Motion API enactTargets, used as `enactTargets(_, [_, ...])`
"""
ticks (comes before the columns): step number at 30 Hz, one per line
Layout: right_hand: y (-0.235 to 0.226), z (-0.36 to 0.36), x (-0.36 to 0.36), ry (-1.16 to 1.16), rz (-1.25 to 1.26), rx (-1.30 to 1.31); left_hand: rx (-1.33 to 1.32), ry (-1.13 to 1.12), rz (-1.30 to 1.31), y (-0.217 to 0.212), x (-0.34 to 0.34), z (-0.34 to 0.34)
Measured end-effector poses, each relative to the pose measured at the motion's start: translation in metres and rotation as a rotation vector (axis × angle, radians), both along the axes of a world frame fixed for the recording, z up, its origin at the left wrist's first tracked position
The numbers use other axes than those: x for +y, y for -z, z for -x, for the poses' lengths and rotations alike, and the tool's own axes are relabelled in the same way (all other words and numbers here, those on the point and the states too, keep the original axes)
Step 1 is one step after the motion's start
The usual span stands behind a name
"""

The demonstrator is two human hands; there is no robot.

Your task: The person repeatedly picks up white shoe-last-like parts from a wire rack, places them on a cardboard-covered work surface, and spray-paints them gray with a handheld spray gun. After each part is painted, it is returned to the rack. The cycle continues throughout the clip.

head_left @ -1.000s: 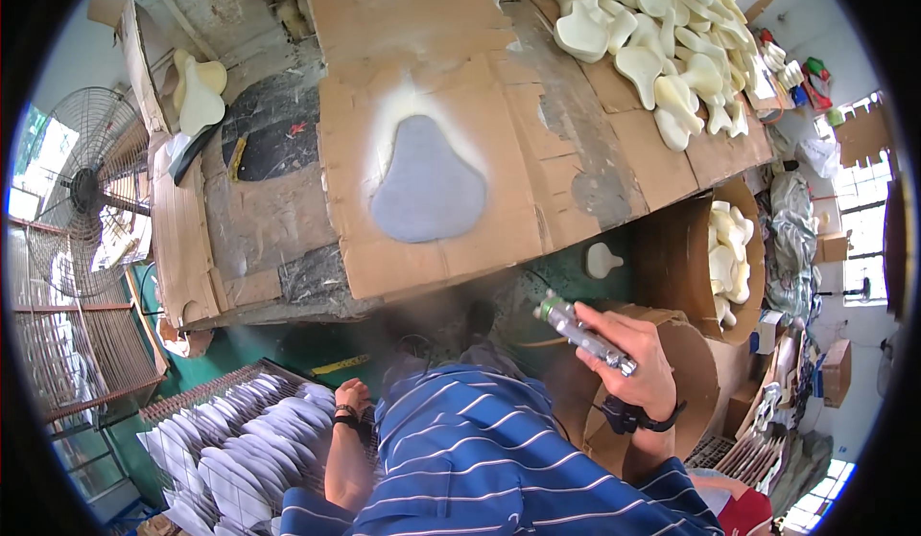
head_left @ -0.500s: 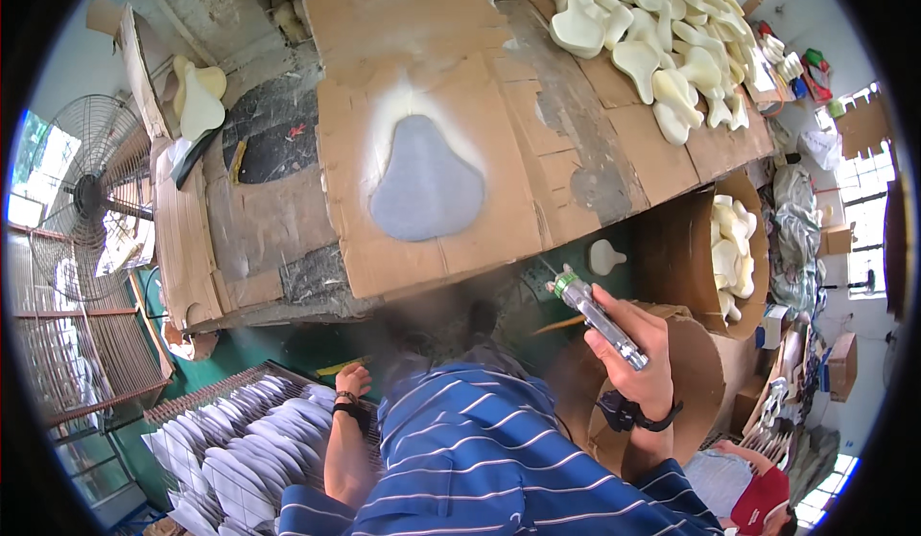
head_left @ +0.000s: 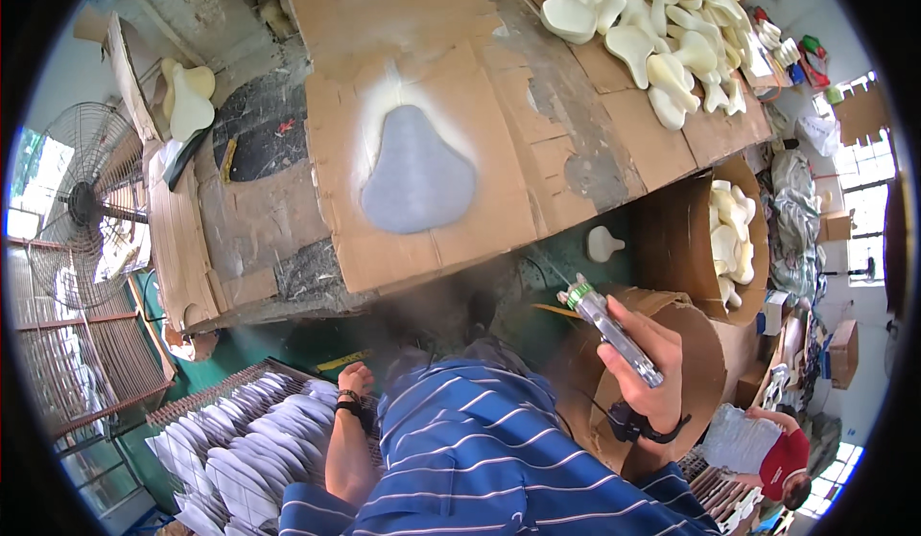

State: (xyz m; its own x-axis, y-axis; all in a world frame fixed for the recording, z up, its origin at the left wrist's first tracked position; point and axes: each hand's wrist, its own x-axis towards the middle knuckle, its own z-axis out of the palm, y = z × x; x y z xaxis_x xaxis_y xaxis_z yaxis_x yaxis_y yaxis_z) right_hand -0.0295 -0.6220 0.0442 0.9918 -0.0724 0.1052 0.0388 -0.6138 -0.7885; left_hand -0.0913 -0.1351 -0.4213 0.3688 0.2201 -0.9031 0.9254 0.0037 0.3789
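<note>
My right hand [head_left: 650,368] grips a slim silver spray can [head_left: 611,328] with a green-ringed nozzle, held low at my right side below the table edge. My left hand [head_left: 356,381] hangs down at my left with its fingers curled, right over a rack of grey pear-shaped pads [head_left: 240,440]; whether it touches one is hidden. A grey pear-shaped pad [head_left: 415,174] lies on a cardboard sheet [head_left: 460,239] on the table, ringed by pale overspray.
Several cream pear-shaped foam pieces [head_left: 652,28] are heaped at the table's far right. A cardboard drum [head_left: 729,239] holds more of them, and another drum [head_left: 710,363] stands beside my right hand. A standing fan [head_left: 82,200] is on the left. Another person [head_left: 767,454] crouches at lower right.
My right hand has come down and to the right with the spray can, away from the table. My left hand stays low over the rack.
</note>
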Motion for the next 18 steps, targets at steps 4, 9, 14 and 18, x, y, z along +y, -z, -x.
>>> enactTargets(4, [-0.009, 0.010, -0.011, -0.059, 0.011, 0.097, -0.024, 0.001, -0.022, -0.003, -0.003, -0.006])
enactTargets(9, [0.001, 0.017, -0.016, 0.013, -0.070, 0.119, -0.039, 0.056, -0.042, -0.011, -0.009, -0.024])
enactTargets(14, [0.032, 0.026, -0.012, 0.231, -0.108, 0.158, -0.148, 0.093, -0.021, -0.015, -0.016, -0.053])
enactTargets(18, [0.025, 0.018, 0.004, -0.037, -0.175, 0.191, -0.189, 0.151, -0.021, -0.015, -0.022, -0.075])
